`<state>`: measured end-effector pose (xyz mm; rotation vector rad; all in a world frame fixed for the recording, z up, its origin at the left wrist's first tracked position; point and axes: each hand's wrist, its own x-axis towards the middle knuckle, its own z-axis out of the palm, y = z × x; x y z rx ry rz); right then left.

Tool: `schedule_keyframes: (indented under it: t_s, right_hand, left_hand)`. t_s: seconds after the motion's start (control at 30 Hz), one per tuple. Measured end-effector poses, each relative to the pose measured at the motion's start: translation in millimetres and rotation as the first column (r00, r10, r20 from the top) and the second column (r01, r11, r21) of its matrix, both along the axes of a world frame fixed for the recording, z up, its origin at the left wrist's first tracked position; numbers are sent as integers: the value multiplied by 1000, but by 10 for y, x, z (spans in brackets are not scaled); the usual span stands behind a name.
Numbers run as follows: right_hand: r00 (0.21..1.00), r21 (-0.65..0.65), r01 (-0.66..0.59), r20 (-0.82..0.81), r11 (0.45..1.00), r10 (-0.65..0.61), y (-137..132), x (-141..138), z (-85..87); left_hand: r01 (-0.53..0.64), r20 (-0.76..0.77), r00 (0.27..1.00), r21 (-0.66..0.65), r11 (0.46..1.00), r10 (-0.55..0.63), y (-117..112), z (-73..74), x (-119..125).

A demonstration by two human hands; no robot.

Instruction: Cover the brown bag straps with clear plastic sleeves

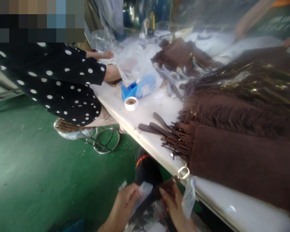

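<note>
My left hand pinches a small clear plastic bag just below the table edge. My right hand holds the end of a brown strap and another piece of clear plastic. The strap ends in a gold metal buckle at the table's edge. It belongs to a brown suede fringed bag lying flat on the white table. Both hands are blurred by motion.
A seated person in a black polka-dot top works at the table's far left, hands in clear plastic sheets. A tape roll, blue packaging and more brown fringed bags lie on the table. A metal stool stands on the green floor.
</note>
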<state>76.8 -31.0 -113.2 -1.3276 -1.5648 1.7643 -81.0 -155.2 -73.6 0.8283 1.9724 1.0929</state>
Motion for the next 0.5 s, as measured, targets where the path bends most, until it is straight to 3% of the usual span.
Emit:
schedule_keyframes:
  t_s: [0.1,0.2,0.37,0.5]
  right_hand:
    - [963,131,-194,214,972,163,-42,122,108]
    - [911,197,-377,255,905,324,-81,164,271]
    - [942,168,-332,111,928,317,-117,13,482]
    - [919,218,-394,117,893,377,-70,-38,449]
  left_hand:
    - [14,-9,1000,-13,1000,-14,11,-11,11]
    - [48,-11,999,-26,999,-48,-5,-55,19]
    - [107,-35,993,-33,994,-109,-28,-103,44]
    - [147,-73,986,-32,989,-149,-4,-100,42]
